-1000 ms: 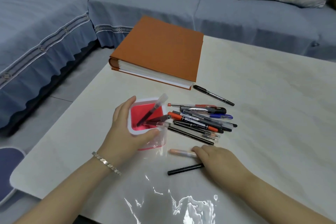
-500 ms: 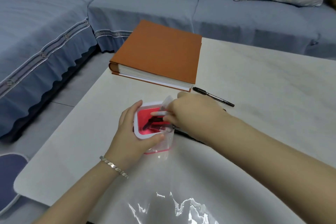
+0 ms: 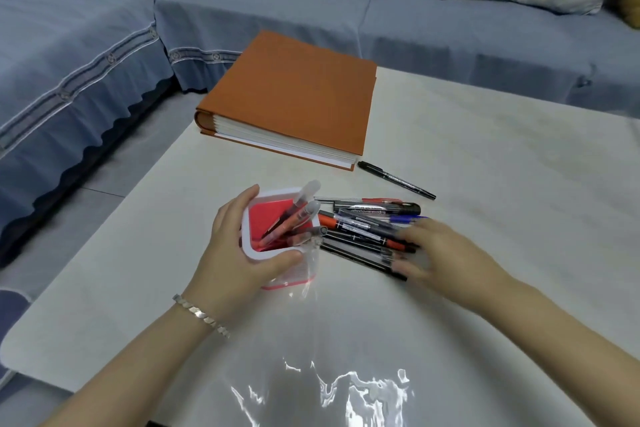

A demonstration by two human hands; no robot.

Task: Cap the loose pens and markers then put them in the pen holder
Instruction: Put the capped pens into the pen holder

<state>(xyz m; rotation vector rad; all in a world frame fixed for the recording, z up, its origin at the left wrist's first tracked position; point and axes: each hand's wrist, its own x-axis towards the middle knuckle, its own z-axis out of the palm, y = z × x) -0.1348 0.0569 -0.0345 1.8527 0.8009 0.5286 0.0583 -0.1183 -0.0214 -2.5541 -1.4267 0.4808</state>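
A red pen holder [image 3: 251,246] with a white rim stands on the table, and my left hand [image 3: 235,253] grips it from the left and near side. Several capped pens [image 3: 298,210] lean inside it. To its right lies a pile of several loose pens and markers [image 3: 367,227], black, red, orange and blue. My right hand [image 3: 436,253] reaches into the right end of that pile, blurred, its fingertips touching the pens. I cannot tell whether it holds one. A single black marker [image 3: 396,179] lies apart, beyond the pile.
A thick orange album [image 3: 294,94] lies at the table's far left corner. A blue sofa [image 3: 311,3] with cushions wraps round the table's far and left sides. A shiny clear cover [image 3: 339,388] reflects light near the table's front edge.
My right hand picked pens up from the near table, dropped them into the holder, then drew back right to the pile. The holder now has more pens; my left hand stayed.
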